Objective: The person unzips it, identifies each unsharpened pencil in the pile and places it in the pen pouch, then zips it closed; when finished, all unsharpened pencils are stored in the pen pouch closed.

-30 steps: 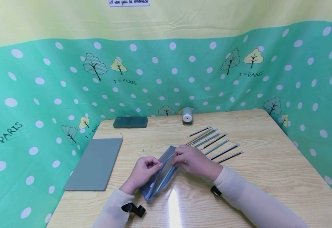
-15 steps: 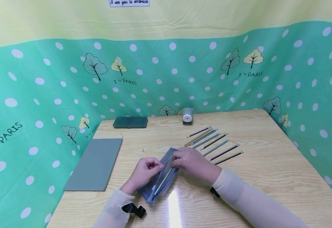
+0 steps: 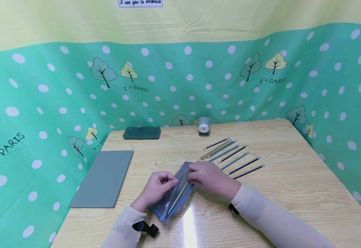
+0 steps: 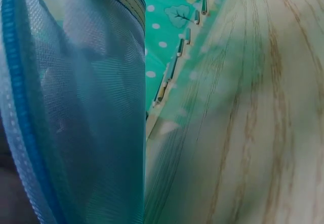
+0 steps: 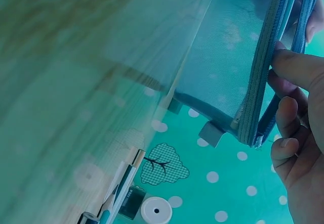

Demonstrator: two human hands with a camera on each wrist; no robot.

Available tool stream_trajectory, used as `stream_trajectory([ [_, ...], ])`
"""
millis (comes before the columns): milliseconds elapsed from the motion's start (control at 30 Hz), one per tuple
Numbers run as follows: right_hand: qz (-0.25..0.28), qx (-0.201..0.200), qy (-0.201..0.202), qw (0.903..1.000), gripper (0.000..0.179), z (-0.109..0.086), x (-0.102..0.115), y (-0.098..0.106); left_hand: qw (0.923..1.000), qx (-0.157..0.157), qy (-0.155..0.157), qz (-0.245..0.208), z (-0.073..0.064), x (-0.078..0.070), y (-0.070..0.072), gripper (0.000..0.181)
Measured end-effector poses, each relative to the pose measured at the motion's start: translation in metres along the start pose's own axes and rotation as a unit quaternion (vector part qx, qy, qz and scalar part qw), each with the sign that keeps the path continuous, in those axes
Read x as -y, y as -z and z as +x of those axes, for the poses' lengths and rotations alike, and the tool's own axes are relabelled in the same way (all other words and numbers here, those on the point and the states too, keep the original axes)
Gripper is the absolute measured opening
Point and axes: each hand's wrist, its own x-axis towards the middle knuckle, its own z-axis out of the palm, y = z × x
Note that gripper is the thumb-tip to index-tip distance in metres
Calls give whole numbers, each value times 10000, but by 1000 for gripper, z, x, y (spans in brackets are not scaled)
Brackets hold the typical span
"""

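A blue mesh pencil pouch [image 3: 165,205] with a zip lies tilted between both hands, its mouth spread apart. My left hand [image 3: 158,187] pinches its left zip edge between thumb and finger. At the opposite zip edge, my right hand [image 3: 209,178] grips near the pouch's far end, fingers curled at the mouth. In the right wrist view its thumb [image 5: 298,67] overlaps the zip. A light blue pencil [image 3: 178,197] lies lengthwise inside, one end hidden beneath my right hand. Mesh fills the left side of the left wrist view.
Several pencils [image 3: 235,160] lie in a slanted row right of the pouch. Behind them stands a white and grey pencil sharpener [image 3: 203,126]. A dark green case [image 3: 141,133] rests at the back left, and a flat grey board [image 3: 103,179] lies on the left side.
The pouch has shifted slightly toward the person, and my right hand has dipped a little with it. The pencil inside shows more clearly and reaches nearer the pouch's front end. My left hand barely moved.
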Motion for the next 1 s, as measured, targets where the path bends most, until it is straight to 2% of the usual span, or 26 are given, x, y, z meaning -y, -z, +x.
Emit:
stream_trajectory([
  [367, 20, -11, -128, 9999, 9, -2, -2, 0, 10000, -6, 33, -65, 0, 2, 3, 15],
  [733, 50, -195, -308, 9993, 13, -3, -6, 5, 9999, -99, -24, 35, -2, 0, 7, 14],
  [1000, 412, -226, -516, 9976, 12, -5, -12, 10, 9998, -124, -38, 121, -2, 0, 10, 13],
])
